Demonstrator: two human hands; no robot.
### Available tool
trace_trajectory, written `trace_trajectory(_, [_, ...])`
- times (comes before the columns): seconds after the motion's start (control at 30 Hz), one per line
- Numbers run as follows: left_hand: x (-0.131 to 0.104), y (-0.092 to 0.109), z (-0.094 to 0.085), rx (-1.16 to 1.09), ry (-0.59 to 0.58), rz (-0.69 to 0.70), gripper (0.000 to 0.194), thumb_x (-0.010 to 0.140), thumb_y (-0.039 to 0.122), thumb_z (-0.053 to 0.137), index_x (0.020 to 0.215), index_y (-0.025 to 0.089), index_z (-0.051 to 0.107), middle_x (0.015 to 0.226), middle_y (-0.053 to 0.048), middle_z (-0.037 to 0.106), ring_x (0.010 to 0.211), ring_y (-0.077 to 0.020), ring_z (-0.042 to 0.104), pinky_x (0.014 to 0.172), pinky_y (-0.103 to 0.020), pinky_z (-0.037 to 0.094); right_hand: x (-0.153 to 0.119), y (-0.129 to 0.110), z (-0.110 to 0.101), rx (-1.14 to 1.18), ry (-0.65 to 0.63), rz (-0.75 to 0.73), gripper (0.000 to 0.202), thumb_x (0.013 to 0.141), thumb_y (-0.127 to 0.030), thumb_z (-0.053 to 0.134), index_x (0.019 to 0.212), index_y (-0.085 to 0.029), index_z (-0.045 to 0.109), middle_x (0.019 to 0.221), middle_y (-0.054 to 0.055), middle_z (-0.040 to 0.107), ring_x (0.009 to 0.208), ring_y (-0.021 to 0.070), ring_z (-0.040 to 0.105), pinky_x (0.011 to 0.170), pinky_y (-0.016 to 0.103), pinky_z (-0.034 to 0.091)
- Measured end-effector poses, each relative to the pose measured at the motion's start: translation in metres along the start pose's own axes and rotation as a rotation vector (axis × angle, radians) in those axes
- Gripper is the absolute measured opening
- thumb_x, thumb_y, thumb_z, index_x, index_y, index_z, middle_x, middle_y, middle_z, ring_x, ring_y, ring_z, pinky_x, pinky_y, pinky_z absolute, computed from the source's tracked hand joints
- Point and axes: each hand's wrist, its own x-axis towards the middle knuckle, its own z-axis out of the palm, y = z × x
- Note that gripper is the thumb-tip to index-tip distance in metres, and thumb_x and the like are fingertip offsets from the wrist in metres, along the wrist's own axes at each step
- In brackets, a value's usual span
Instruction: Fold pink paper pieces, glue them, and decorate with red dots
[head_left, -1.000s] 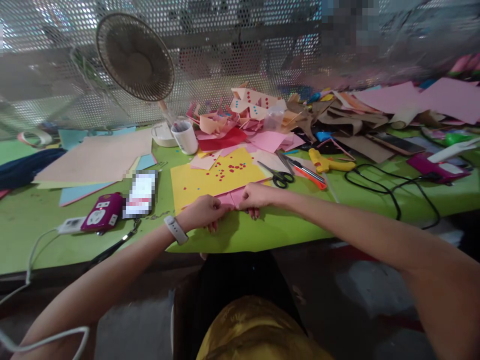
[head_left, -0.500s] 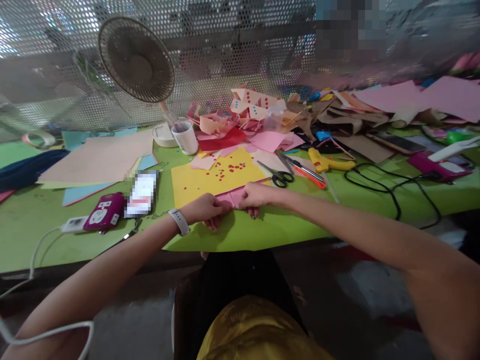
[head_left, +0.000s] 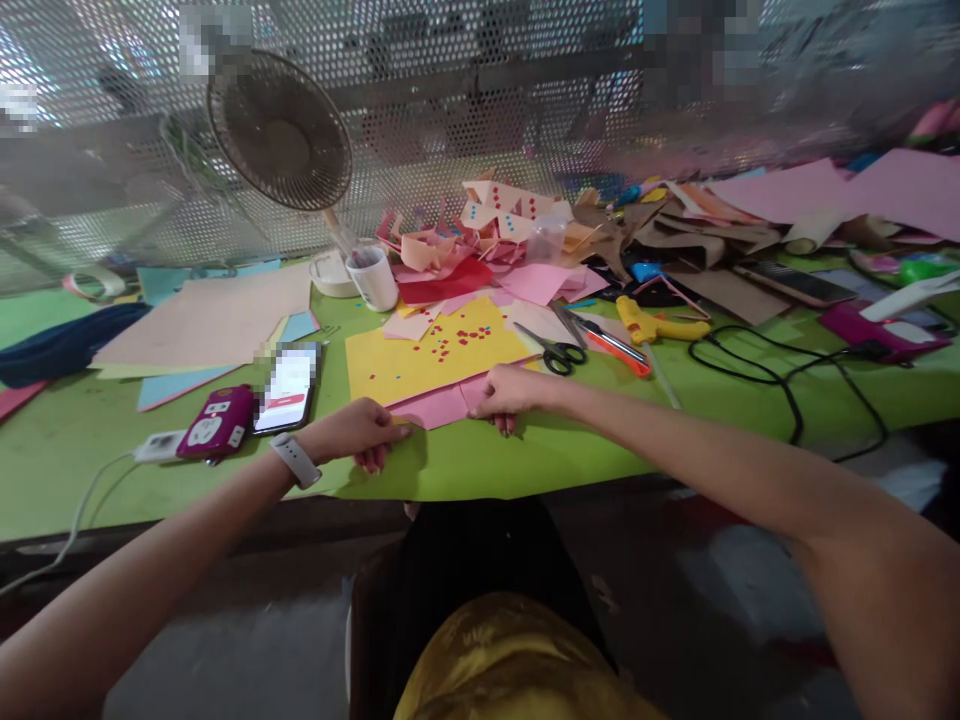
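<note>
A folded pink paper (head_left: 433, 408) lies at the near edge of a yellow sheet (head_left: 397, 358) scattered with small red and blue pieces. My right hand (head_left: 506, 398) pinches the pink paper at its right part, fingers closed. At the paper's left end is my left hand (head_left: 365, 432), thumb and fingers pressed together near the corner; whatever is between them is too small to name. A white watch band is on my left wrist. Black-handled scissors (head_left: 561, 357) rest just beyond my right hand, beside an orange cutter (head_left: 615, 348).
A yellow glue gun (head_left: 660, 324) with a black cable sits to the right. A phone (head_left: 287, 388) and a purple device (head_left: 216, 423) lie left. Behind are a white cup (head_left: 373, 280), a fan (head_left: 281, 130), paper cutouts (head_left: 499, 215) and large sheets (head_left: 210, 312).
My left hand has slid left along the pink paper, away from my right hand, uncovering more of it. My right hand has stayed nearly in place.
</note>
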Motion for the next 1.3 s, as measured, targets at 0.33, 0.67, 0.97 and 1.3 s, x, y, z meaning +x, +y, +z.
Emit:
trace_trajectory(0.33, [-0.009, 0.018, -0.012, 0.004, 0.384, 0.293, 0.044, 0.083, 0.060, 0.058, 0.071, 0.017, 0.058, 0.064, -0.004, 0.068, 0.056, -0.0144, 0.062, 0.051, -0.023, 0.043, -0.025, -0.002, -0.010, -0.506, 0.545, -0.210, 0.031, 0.082, -0.049, 0.068, 0.083, -0.018, 0.067, 0.085, 0.005, 0.072, 0.074, 0.0168, 0.065, 0.058, 0.024, 0.040])
trace_trajectory(0.67, [0.041, 0.044, -0.005, -0.495, 0.329, 0.504, 0.030, 0.071, 0.042, 0.078, 0.072, 0.014, 0.068, 0.074, -0.006, 0.068, 0.068, -0.0125, 0.059, 0.064, -0.024, 0.047, -0.009, 0.017, 0.001, -0.484, 0.511, -0.265, 0.018, 0.078, -0.032, 0.075, 0.086, -0.018, 0.065, 0.087, 0.004, 0.067, 0.077, 0.0163, 0.060, 0.064, 0.025, 0.038])
trace_trajectory(0.97, [0.033, 0.055, 0.015, -1.343, 0.006, 0.406, 0.023, 0.083, 0.031, 0.072, 0.087, 0.009, 0.071, 0.051, 0.005, 0.049, 0.044, -0.0019, 0.044, 0.042, -0.011, 0.035, -0.023, -0.007, -0.003, -0.083, 0.667, -0.633, 0.035, 0.087, -0.051, 0.061, 0.077, -0.017, 0.064, 0.077, 0.002, 0.063, 0.069, 0.0128, 0.056, 0.065, 0.026, 0.042])
trace_trajectory(1.3, [0.029, 0.059, 0.039, -1.229, -0.006, 0.619, 0.028, 0.082, 0.041, 0.070, 0.083, 0.014, 0.071, 0.055, 0.002, 0.056, 0.047, -0.0058, 0.049, 0.047, -0.016, 0.039, -0.010, -0.015, 0.007, 0.378, 0.545, -0.691, 0.044, 0.080, -0.060, 0.064, 0.075, -0.017, 0.067, 0.067, 0.000, 0.065, 0.063, 0.0129, 0.059, 0.062, 0.027, 0.049])
